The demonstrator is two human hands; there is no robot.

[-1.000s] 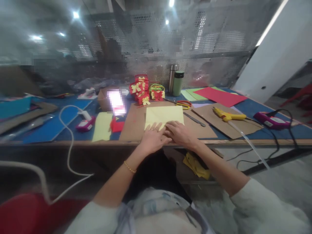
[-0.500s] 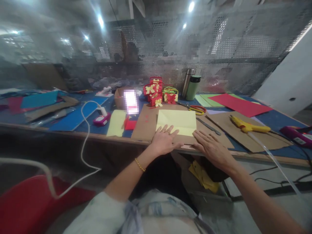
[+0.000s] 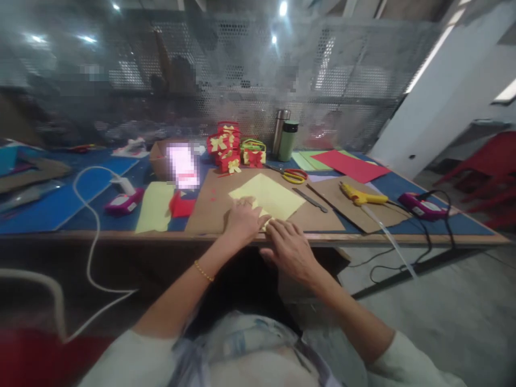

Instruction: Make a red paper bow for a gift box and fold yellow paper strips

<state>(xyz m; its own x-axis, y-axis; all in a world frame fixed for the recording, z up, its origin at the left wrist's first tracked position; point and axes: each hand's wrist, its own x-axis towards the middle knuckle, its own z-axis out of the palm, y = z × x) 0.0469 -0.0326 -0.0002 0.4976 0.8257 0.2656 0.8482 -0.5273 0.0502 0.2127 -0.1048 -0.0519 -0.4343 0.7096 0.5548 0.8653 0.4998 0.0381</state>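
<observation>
A sheet of yellow paper [image 3: 269, 192] lies turned like a diamond on brown cardboard [image 3: 209, 212], with a crease across it. Its near corner is bent up at the table's front edge, partly hidden by my fingers. My left hand [image 3: 243, 221] bears on the sheet's near left side, fingers bent and thumb at that corner. Close against it, my right hand [image 3: 289, 244] has its fingers together on the same corner, its thumb lower down. A slim grey blade-like tool [image 3: 310, 200] lies right of the sheet, and scissors with yellow and red handles [image 3: 294, 176] lie behind it.
A yellow glue gun [image 3: 363, 196] rests on cardboard at the right, its cord running to a purple box [image 3: 421, 207]. Red and yellow paper boxes [image 3: 228, 148] and a green bottle [image 3: 287, 141] stand behind. At left are yellow paper [image 3: 155, 207] and a white cable [image 3: 93, 236].
The yellow sheet has turned from square-on to diamond-wise. My hands have come together at its near corner, the right one moving left. The view has swung to the right.
</observation>
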